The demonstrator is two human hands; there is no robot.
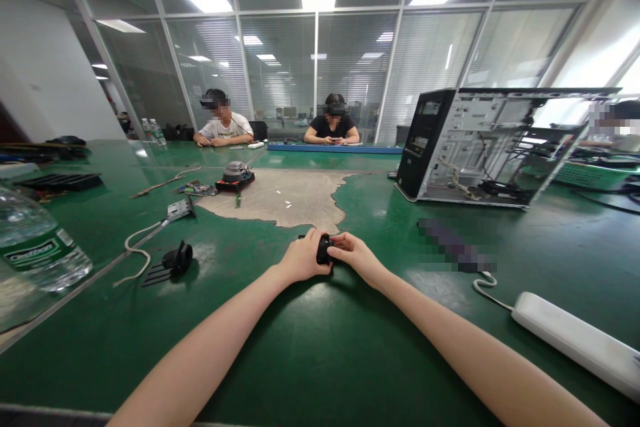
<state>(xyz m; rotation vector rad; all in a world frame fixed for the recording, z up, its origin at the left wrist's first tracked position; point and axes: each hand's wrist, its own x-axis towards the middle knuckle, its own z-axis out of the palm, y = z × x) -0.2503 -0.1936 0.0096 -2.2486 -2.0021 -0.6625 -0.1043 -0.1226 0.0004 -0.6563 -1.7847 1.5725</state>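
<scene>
My left hand (306, 257) is closed around a small black round part (324, 249) above the green tabletop (320, 360). From the other side, my right hand (353, 252) pinches the same part, thumb and fingertips on its edge. The part's exact kind does not show, since my fingers cover much of it. To the left lies another black plastic piece (173, 261) with a round collar and thin prongs. Beyond my hands a bare beige patch (280, 197) shows in the green surface, with small white scraps on it.
An open computer case (450, 147) stands at the right, near a white power strip (575, 340). A large water bottle (40, 240) is at the left. A metal bracket with a cable (179, 209) and a round dark device (235, 175) lie farther back. Two people sit across the table.
</scene>
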